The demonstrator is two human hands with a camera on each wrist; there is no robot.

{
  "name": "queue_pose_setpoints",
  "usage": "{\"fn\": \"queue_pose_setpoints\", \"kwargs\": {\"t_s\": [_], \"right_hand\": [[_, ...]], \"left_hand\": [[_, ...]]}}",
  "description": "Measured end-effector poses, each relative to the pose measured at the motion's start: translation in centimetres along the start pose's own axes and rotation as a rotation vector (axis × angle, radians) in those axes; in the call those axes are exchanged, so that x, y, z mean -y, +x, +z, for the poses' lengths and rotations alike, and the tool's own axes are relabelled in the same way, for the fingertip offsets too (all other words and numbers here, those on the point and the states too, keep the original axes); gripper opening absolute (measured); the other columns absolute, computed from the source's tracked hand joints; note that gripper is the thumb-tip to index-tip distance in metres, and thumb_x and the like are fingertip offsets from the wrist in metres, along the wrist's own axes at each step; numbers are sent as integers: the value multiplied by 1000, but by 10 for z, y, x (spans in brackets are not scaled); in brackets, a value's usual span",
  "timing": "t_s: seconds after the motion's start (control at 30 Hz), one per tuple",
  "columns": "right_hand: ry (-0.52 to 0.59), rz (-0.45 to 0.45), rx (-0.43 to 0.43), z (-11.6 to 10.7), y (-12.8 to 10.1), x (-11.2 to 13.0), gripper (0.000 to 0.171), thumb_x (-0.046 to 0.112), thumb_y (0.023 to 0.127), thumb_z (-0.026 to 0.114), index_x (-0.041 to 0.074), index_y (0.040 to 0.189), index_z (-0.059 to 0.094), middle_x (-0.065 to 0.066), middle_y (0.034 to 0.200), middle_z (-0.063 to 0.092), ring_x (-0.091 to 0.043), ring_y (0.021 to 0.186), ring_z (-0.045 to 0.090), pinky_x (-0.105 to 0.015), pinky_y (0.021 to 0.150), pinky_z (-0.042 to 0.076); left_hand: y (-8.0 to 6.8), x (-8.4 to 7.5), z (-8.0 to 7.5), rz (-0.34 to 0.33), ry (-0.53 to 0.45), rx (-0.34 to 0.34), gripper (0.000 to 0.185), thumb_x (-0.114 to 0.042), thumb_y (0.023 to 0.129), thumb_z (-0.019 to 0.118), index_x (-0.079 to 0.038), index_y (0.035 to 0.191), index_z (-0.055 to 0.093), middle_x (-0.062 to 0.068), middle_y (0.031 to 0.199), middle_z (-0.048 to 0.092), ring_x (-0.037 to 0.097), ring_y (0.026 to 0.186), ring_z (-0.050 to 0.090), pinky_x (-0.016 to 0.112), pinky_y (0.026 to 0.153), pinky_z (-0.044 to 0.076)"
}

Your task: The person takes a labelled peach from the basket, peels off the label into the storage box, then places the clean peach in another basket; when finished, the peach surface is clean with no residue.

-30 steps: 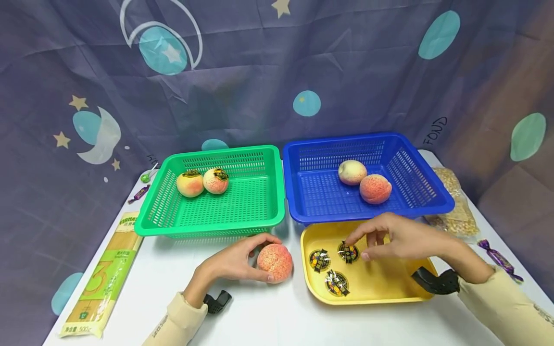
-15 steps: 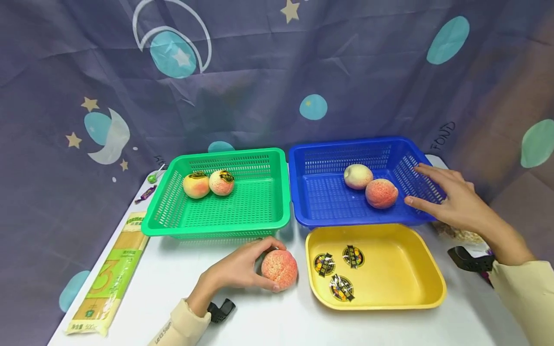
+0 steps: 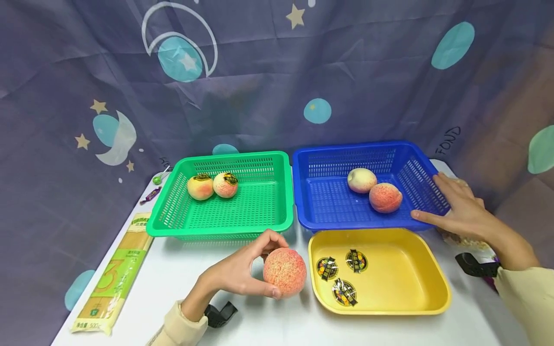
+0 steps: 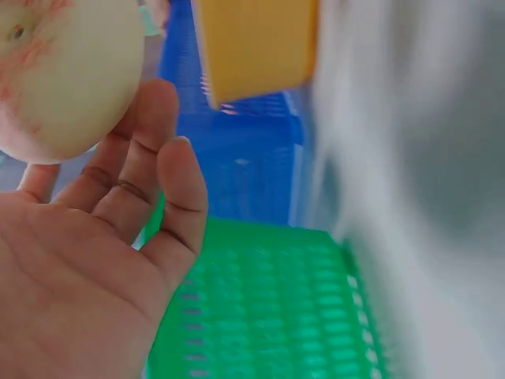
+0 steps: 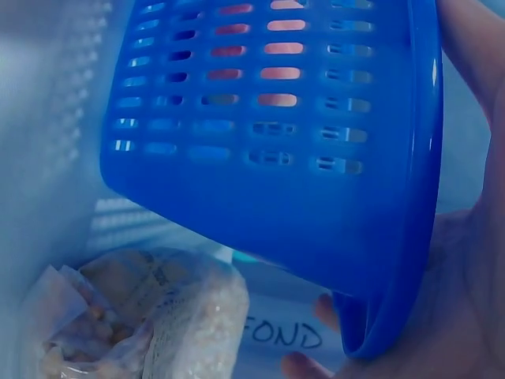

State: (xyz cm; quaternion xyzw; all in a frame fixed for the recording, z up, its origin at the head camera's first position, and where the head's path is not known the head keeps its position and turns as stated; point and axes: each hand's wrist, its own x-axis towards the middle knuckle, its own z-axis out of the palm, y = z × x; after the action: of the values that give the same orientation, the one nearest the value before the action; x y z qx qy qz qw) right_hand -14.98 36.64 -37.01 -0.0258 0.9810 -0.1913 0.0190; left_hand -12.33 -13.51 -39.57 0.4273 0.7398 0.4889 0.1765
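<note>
My left hand (image 3: 242, 269) holds a pink-red peach (image 3: 284, 273) between thumb and fingers, just above the white table. In the left wrist view the peach (image 4: 79, 87) shows a pale side with a stem hollow. At the right end of the blue basket (image 3: 329, 199), my right hand (image 3: 467, 214) grips the rim, thumb toward the front corner. Fingertips (image 5: 325, 312) curl below the rim in the right wrist view. Two peaches (image 3: 385, 197) lie in that basket. The green basket (image 3: 242, 206) holds two peaches (image 3: 225, 185) with black labels on top.
A yellow tray (image 3: 402, 274) in front of the blue basket holds three round black fruit stickers (image 3: 345, 292). Left of the green basket are a noodle pack (image 3: 114, 274), a wrapped candy (image 3: 151, 194) and a lollipop (image 3: 157, 179). A grain bag (image 5: 158, 316) lies beyond the blue basket.
My right hand has moved from over the yellow tray to the blue basket's right rim. My left hand has lifted the peach off the table. The camera view has shifted slightly.
</note>
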Motion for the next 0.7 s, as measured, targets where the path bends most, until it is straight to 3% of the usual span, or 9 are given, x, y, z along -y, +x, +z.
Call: {"fn": "queue_pose_setpoints", "kwargs": {"t_s": [0.17,0.33,0.53,0.7], "right_hand": [[34,17,33,-2,-1,-1,117,55,90,67,-2,160,-8,-34,165,-8,-59,149,-9,-90,100,3],[49,32,57,-4,-2,-3,120,57,90,66,-2,159,-12,-33,164,-14,-60,149,-13,-89,101,2],[78,36,76,-4,-1,-4,121,56,90,68,-1,159,-14,-31,164,-18,-61,148,-10,-87,103,8],[105,35,88,-2,0,-3,122,55,89,69,1,159,-16,-28,165,-22,-62,148,-9,-86,103,10]], "left_hand": [[20,-15,-9,95,-8,25,79,-18,81,84,-18,150,44,4,143,56,17,126,58,36,103,53],[54,-28,-21,76,40,-30,78,-21,77,88,-26,145,52,-4,143,57,14,123,56,36,96,54],[116,-36,-39,52,36,-122,74,-21,76,90,-28,139,52,-4,128,63,16,106,62,41,84,56],[174,-31,-50,-4,47,-108,71,-25,76,90,-26,134,49,1,118,67,15,103,65,36,84,57]]}}
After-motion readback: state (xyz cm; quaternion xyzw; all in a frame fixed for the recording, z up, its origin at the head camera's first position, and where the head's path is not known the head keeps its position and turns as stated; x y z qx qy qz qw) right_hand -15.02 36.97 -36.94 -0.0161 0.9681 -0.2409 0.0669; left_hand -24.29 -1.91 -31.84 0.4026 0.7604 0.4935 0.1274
